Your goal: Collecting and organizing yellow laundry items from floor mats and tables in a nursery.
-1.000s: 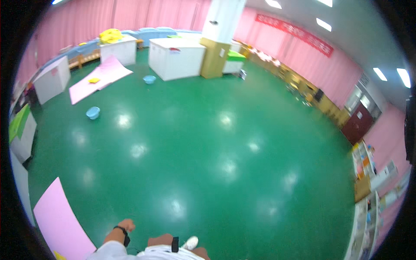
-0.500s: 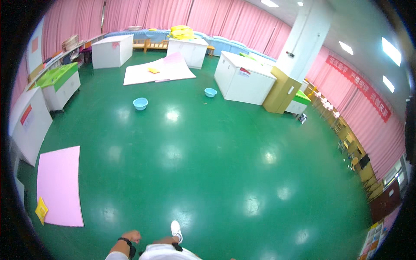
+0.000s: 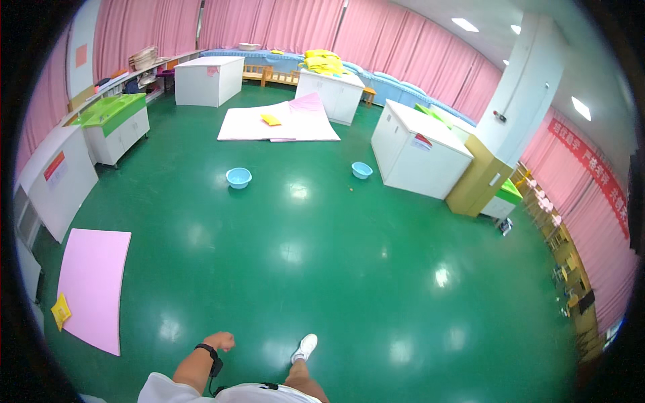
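Observation:
My left hand (image 3: 220, 341) hangs in front of me over the green floor (image 3: 282, 295), its fingers curled in and nothing showing in them. It touches nothing. A black band with a small device (image 3: 213, 363) and a cord circles that wrist. My right hand is out of sight. A white shoe (image 3: 306, 347) on my foot is planted just right of the left hand. The nearest thing on the left is a pink mat (image 3: 94, 289), with a yellow packet (image 3: 61, 311) on its outer edge.
Two blue basins (image 3: 238, 178) (image 3: 361, 170) stand on the floor ahead. Beyond lie pale mats (image 3: 242, 125) bearing a yellow packet (image 3: 271, 119). White cabinets (image 3: 423, 158) and a cardboard-brown panel (image 3: 478, 181) by a pillar (image 3: 527, 87) stand right; green-topped units (image 3: 111, 114) line the left.
I have stepped forward, and the view has swung left, so the basins and cabinets appear farther right. My left hand has swung forward and up, and a white shoe remains in view.

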### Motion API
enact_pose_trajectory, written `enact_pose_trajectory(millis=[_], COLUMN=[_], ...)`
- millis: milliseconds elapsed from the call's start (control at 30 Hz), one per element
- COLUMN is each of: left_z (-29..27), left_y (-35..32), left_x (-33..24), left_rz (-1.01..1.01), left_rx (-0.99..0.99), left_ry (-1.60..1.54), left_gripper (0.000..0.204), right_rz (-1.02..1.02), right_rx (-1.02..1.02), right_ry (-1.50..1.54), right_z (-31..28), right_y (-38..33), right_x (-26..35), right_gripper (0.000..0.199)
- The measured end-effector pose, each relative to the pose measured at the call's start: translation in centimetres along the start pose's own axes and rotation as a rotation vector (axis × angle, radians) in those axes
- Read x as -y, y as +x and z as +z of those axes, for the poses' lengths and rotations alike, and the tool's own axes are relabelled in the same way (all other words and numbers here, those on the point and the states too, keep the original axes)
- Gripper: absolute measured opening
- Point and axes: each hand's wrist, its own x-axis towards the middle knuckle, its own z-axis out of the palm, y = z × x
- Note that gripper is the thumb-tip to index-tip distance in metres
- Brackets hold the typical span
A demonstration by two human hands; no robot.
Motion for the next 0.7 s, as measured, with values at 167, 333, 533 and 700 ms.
enact_pose_trajectory(millis=[167,333,533,700], left_z=[-6.5,-15.0,-17.4,-22.9], left_y=[10.2,11.6,19.8,29.3], left_x=[-5.6,-15.6,-17.6,-17.9], left_rz=[-0.015,-0.084,-0.187,-0.269], left_rx=[0.002,-0.090,-0.099,0.018], left_ry=[-0.063,-0.332,-0.393,-0.436], left_gripper=[0.029,0.028,0.028,0.024], right_rz=[0.015,0.071,0.162,-0.111], right_rx=[0.097,0.172,0.158,-0.017], right_ry=[-0.031,-0.073,0.037,-0.220], right_z=[-8.9,-18.8,-34.3,-36.5], right_y=[14.9,29.7,53.4,58.7], right_x=[5.1,9.4,4.4,22.1], right_gripper=[0.048,0.052,0.058,0.035])
